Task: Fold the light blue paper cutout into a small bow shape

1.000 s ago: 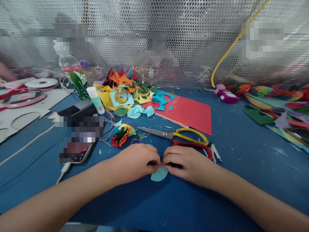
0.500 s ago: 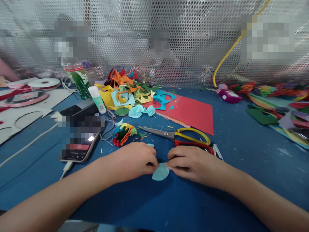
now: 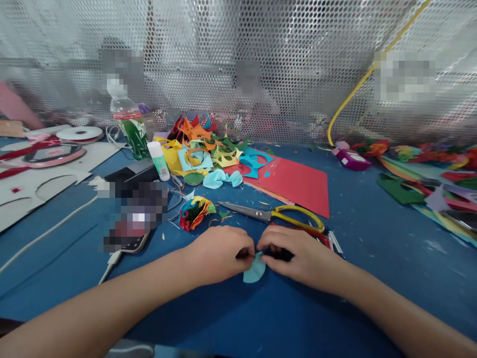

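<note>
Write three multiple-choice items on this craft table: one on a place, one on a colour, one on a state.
1. Where do the scissors lie?
A. just beyond the hands
B. on the white board at far left
C. inside the bottle

2. What colour is the paper piece pinched by both hands?
A. red
B. light blue
C. black

3. How do the left hand and right hand stand?
A. both flat and spread wide apart
B. fingers of both closed on the paper piece, meeting at its top
C. one holds the scissors

Answers:
1. A, they rest on the blue table just beyond the knuckles.
2. B, a pale blue rounded piece shows below the fingers.
3. B, the fingertips meet at the paper's top edge.
</note>
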`<state>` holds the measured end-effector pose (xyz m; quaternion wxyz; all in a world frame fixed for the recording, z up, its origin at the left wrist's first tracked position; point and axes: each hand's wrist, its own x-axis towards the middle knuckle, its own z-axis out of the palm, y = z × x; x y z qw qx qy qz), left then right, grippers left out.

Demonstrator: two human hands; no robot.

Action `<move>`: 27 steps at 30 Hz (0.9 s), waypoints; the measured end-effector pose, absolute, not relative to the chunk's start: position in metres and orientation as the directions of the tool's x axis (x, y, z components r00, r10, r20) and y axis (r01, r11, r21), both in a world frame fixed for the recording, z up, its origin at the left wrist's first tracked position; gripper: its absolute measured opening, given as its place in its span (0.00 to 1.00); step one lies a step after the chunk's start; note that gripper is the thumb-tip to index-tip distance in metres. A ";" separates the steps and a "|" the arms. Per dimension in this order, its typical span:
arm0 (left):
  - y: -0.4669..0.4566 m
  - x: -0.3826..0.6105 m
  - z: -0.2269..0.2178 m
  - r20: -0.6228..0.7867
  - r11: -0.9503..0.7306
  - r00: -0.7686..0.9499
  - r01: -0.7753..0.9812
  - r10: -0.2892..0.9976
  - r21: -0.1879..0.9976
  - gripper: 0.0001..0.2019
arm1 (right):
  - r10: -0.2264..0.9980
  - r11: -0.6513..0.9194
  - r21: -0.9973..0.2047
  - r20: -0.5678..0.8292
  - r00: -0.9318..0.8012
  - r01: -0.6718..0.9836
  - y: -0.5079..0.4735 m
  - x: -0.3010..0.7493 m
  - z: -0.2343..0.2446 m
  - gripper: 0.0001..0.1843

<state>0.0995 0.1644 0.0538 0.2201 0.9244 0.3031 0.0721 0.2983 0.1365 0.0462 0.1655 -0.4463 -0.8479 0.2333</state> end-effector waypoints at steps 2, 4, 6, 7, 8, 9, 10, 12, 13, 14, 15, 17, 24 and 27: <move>0.163 0.101 0.052 0.004 -0.711 0.792 0.546 0.611 0.443 0.05 | 0.798 0.540 -0.534 0.080 -0.597 0.651 0.136 0.296 0.046 0.04; 0.162 0.101 0.051 0.014 -0.702 0.777 0.560 0.629 0.440 0.04 | 0.772 0.576 -0.516 0.089 -0.629 0.634 0.136 0.295 0.046 0.05; 0.162 0.101 0.053 0.040 -0.687 0.759 0.565 0.650 0.457 0.03 | 0.775 0.584 -0.492 0.103 -0.623 0.645 0.136 0.293 0.047 0.06; 0.162 0.101 0.055 0.061 -0.677 0.746 0.562 0.663 0.475 0.03 | 0.782 0.586 -0.477 0.119 -0.612 0.655 0.136 0.293 0.048 0.06; 0.162 0.100 0.057 0.080 -0.662 0.733 0.555 0.675 0.504 0.02 | 0.788 0.590 -0.453 0.146 -0.598 0.668 0.137 0.292 0.049 0.05; 0.163 0.100 0.059 0.094 -0.640 0.718 0.543 0.690 0.544 0.02 | 0.792 0.599 -0.420 0.182 -0.583 0.682 0.138 0.291 0.050 0.05; 0.165 0.099 0.062 0.098 -0.607 0.701 0.529 0.707 0.594 0.03 | 0.791 0.608 -0.382 0.221 -0.571 0.696 0.139 0.291 0.052 0.05; 0.168 0.098 0.066 0.067 -0.510 0.672 0.488 0.737 0.708 0.05 | 0.779 0.626 -0.308 0.278 -0.562 0.716 0.142 0.291 0.056 0.05; 0.169 0.098 0.068 0.035 -0.446 0.664 0.463 0.747 0.766 0.06 | 0.772 0.633 -0.281 0.292 -0.564 0.721 0.143 0.291 0.059 0.06; 0.170 0.097 0.069 0.000 -0.381 0.658 0.436 0.753 0.815 0.08 | 0.767 0.638 -0.267 0.301 -0.567 0.722 0.145 0.290 0.061 0.08; 0.172 0.097 0.070 -0.029 -0.324 0.655 0.411 0.755 0.852 0.09 | 0.763 0.642 -0.265 0.309 -0.568 0.719 0.146 0.290 0.064 0.08; 0.173 0.095 0.071 -0.049 -0.253 0.636 0.374 0.770 0.892 0.11 | 0.769 0.634 -0.283 0.335 -0.545 0.720 0.149 0.289 0.069 0.09; 0.178 0.089 0.074 0.306 -0.533 0.526 0.359 0.793 0.766 0.09 | 0.826 0.556 -0.508 0.429 -0.366 0.658 0.157 0.281 0.069 0.07; 0.179 0.089 0.072 0.379 -0.601 0.524 0.357 0.763 0.715 0.08 | 0.815 0.573 -0.561 0.471 -0.339 0.597 0.158 0.278 0.064 0.06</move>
